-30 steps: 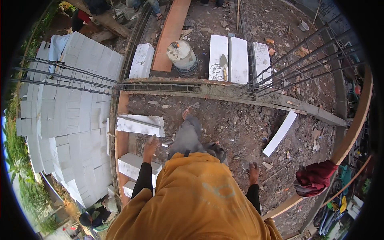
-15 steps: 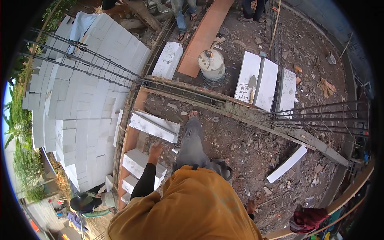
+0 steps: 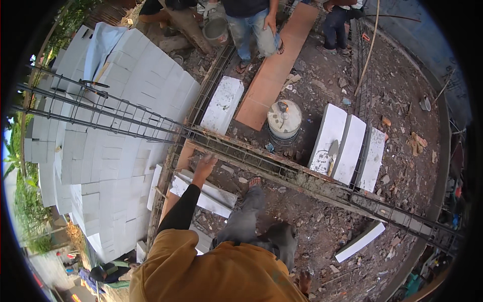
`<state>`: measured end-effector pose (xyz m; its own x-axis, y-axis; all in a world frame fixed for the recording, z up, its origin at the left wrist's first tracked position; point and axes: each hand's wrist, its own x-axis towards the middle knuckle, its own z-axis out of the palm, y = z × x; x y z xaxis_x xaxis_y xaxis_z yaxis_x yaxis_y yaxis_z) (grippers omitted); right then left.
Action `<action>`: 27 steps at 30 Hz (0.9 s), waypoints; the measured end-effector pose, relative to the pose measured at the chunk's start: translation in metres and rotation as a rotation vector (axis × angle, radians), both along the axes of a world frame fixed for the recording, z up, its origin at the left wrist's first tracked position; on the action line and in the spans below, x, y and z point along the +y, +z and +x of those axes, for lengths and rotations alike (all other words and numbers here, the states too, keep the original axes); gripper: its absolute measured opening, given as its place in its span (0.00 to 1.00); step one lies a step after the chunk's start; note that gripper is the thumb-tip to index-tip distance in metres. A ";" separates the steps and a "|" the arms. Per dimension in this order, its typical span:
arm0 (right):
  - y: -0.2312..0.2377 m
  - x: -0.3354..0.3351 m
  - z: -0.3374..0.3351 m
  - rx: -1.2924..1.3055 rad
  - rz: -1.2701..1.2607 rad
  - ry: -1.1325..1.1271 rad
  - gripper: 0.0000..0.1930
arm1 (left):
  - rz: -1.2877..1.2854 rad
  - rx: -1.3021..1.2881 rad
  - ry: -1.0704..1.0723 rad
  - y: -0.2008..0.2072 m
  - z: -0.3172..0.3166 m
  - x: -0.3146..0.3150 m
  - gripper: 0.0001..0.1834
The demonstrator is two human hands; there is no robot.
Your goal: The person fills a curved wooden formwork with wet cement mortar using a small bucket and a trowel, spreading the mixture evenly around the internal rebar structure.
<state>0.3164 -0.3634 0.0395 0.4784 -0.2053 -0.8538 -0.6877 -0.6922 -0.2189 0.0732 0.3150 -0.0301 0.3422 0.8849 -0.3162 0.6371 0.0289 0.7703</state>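
Observation:
My left hand [image 3: 205, 165] reaches forward with its fingers stretched out, at the near side of a concrete beam form [image 3: 271, 170] with a steel rebar cage in it. Whether the fingertips touch the form cannot be told. Below this hand, white lightweight blocks [image 3: 214, 201] lie on the ground. My right hand [image 3: 305, 283] hangs low by my right side, over rubble, mostly hidden by my body; its fingers are too dark to read. My bare foot [image 3: 255, 181] stands forward on the soil, close to the beam.
A tall stack of white blocks [image 3: 121, 166] stands left, crossed by a rebar cage [image 3: 126, 117]. Beyond the beam are a round concrete-topped drum [image 3: 285, 120], an orange-brown board [image 3: 271, 75], and a trowel [image 3: 332, 153] on a block. Co-workers' legs [image 3: 251, 32] show at the far side.
My left hand has moved forward from beside the blocks to the beam form. The view has tilted up, so the co-workers show more. My right hand still hangs low.

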 end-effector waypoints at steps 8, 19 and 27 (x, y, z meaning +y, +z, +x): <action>-0.057 0.027 0.030 0.007 0.128 -0.047 0.24 | -0.068 0.023 0.205 0.106 0.092 0.106 0.39; -0.036 0.103 0.065 -0.125 0.184 0.084 0.35 | 0.054 -0.206 0.168 0.057 0.216 0.299 0.38; -0.022 0.088 -0.008 -0.198 -0.032 0.045 0.30 | -0.333 -0.378 0.168 0.033 0.271 0.184 0.13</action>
<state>0.3085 -0.2756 0.0172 0.6458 -0.2053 -0.7353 -0.6016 -0.7299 -0.3245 0.3441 0.4986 0.0027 0.3491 0.8097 -0.4717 0.2825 0.3890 0.8768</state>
